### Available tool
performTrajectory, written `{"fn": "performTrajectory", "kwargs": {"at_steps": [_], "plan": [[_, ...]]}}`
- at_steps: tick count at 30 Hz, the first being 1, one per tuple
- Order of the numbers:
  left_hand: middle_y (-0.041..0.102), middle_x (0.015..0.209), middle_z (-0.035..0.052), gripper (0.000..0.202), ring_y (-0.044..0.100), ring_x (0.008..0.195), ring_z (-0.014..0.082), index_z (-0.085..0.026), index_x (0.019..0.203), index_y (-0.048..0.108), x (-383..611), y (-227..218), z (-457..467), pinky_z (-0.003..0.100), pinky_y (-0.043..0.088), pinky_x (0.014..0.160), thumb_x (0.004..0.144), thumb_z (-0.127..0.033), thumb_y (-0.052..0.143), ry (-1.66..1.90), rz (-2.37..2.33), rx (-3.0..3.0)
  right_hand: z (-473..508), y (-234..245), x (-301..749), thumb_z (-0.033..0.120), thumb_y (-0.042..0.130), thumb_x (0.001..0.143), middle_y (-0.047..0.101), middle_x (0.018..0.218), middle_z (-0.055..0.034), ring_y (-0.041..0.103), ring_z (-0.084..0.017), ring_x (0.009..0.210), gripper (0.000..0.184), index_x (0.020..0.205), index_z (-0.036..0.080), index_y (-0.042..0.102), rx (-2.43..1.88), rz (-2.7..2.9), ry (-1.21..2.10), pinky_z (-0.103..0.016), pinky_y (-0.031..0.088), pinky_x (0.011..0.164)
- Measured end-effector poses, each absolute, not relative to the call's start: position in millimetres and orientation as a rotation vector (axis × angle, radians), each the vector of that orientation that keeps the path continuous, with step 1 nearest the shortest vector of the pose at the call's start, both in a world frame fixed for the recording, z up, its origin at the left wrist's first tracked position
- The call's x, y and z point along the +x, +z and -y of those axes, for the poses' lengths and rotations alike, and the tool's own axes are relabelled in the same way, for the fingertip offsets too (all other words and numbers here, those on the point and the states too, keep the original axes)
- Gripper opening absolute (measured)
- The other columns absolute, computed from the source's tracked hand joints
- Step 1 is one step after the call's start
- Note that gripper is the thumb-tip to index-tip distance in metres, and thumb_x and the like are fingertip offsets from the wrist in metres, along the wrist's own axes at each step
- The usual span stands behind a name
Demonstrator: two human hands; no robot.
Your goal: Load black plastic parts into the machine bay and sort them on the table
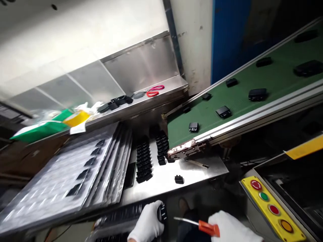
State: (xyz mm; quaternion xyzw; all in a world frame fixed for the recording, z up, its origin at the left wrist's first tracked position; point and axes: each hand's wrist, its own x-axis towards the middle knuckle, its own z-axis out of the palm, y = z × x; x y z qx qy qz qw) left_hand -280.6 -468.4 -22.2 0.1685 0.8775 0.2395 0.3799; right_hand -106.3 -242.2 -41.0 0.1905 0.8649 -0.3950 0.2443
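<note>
My left hand (148,220), in a white glove, is at the bottom middle with its fingers curled round a black plastic part (163,212). Below and beside it is a dark tray (118,215) of black parts. My right hand (230,227), also gloved in white, grips an orange-handled screwdriver (208,228). Its thin metal shaft points left towards the black part, with a gap between them. A single black part (179,179) lies on the metal table (161,183) above my hands. Rows of black parts (143,158) stand farther back on it.
A green conveyor belt (204,124) carrying several black parts runs to the upper right. Stacked clear trays (58,168) fill the left. Red-handled scissors (152,92) lie on the back ledge. A yellow control panel (272,208) with buttons stands at right.
</note>
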Motion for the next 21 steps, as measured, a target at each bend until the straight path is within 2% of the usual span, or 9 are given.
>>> {"fn": "performTrajectory", "kwargs": {"at_steps": [5, 9, 12, 14, 16, 18, 19, 21], "plan": [[0.064, 0.074, -0.0012, 0.038, 0.061, 0.077, 0.0184, -0.019, 0.083, 0.059, -229.7, -40.5, 506.1, 0.027, 0.045, 0.072, 0.051, 0.000, 0.052, 0.751, -2.339, 0.324, 249.8, -36.0, -109.3, 0.013, 0.056, 0.062, 0.042, 0.055, 0.0050, 0.040, -0.011, 0.053, 0.012, 0.061, 0.020, 0.047, 0.340, -2.291, -1.027, -0.027, 0.024, 0.050], [0.067, 0.086, 0.0008, 0.040, 0.062, 0.084, 0.0175, -0.020, 0.090, 0.058, -205.7, -58.5, 524.8, 0.025, 0.047, 0.078, 0.057, 0.000, 0.051, 0.884, -2.360, 0.242, 250.5, -37.5, -107.7, 0.015, 0.055, 0.065, 0.049, 0.057, 0.0036, 0.043, -0.012, 0.052, 0.007, 0.068, 0.021, 0.056, 0.244, -2.209, -1.002, -0.026, 0.024, 0.049], [0.069, 0.093, 0.0022, 0.049, 0.063, 0.092, 0.0189, -0.020, 0.098, 0.062, -199.2, -73.6, 540.8, 0.027, 0.046, 0.085, 0.057, 0.003, 0.050, 0.958, -2.344, 0.168, 254.7, -40.3, -108.0, 0.016, 0.055, 0.066, 0.055, 0.061, 0.0019, 0.048, -0.013, 0.055, 0.011, 0.073, 0.021, 0.062, 0.191, -2.189, -0.990, -0.025, 0.025, 0.049], [0.070, 0.094, 0.0024, 0.052, 0.062, 0.096, 0.0214, -0.020, 0.096, 0.066, -199.3, -83.6, 549.6, 0.030, 0.043, 0.090, 0.053, 0.006, 0.052, 1.011, -2.315, 0.128, 260.5, -42.6, -109.6, 0.017, 0.056, 0.066, 0.059, 0.065, 0.0007, 0.051, -0.014, 0.058, 0.015, 0.077, 0.021, 0.065, 0.143, -2.140, -0.974, -0.025, 0.026, 0.050], [0.069, 0.081, 0.0010, 0.035, 0.062, 0.086, 0.0217, -0.019, 0.083, 0.068, -201.8, -92.7, 554.9, 0.031, 0.044, 0.081, 0.055, 0.001, 0.059, 1.096, -2.255, 0.077, 267.9, -46.0, -112.1, 0.016, 0.056, 0.066, 0.061, 0.066, -0.0003, 0.053, -0.015, 0.058, 0.018, 0.079, 0.021, 0.067, 0.146, -2.141, -0.954, -0.025, 0.027, 0.051], [0.063, 0.066, -0.0013, 0.014, 0.059, 0.067, 0.0187, -0.017, 0.075, 0.067, -205.7, -99.9, 557.5, 0.030, 0.044, 0.065, 0.063, -0.012, 0.068, 1.226, -2.160, -0.005, 275.4, -50.2, -114.5, 0.015, 0.055, 0.065, 0.061, 0.064, -0.0010, 0.053, -0.015, 0.057, 0.018, 0.078, 0.021, 0.067, 0.193, -2.187, -0.927, -0.026, 0.028, 0.051], [0.062, 0.063, -0.0016, 0.012, 0.057, 0.061, 0.0179, -0.017, 0.074, 0.067, -207.9, -102.7, 558.3, 0.030, 0.043, 0.061, 0.064, -0.018, 0.073, 1.311, -2.090, -0.048, 278.8, -52.4, -115.5, 0.014, 0.055, 0.065, 0.061, 0.063, -0.0011, 0.053, -0.016, 0.056, 0.018, 0.077, 0.022, 0.067, 0.214, -2.205, -0.916, -0.026, 0.027, 0.051], [0.066, 0.066, 0.0017, 0.026, 0.062, 0.062, 0.0204, -0.015, 0.075, 0.068, -211.9, -106.8, 559.7, 0.033, 0.048, 0.063, 0.060, -0.030, 0.083, 1.523, -1.893, -0.118, 284.8, -56.0, -116.8, 0.015, 0.055, 0.065, 0.060, 0.062, -0.0008, 0.052, -0.016, 0.056, 0.016, 0.075, 0.022, 0.065, 0.259, -2.207, -0.925, -0.026, 0.028, 0.051]]}}
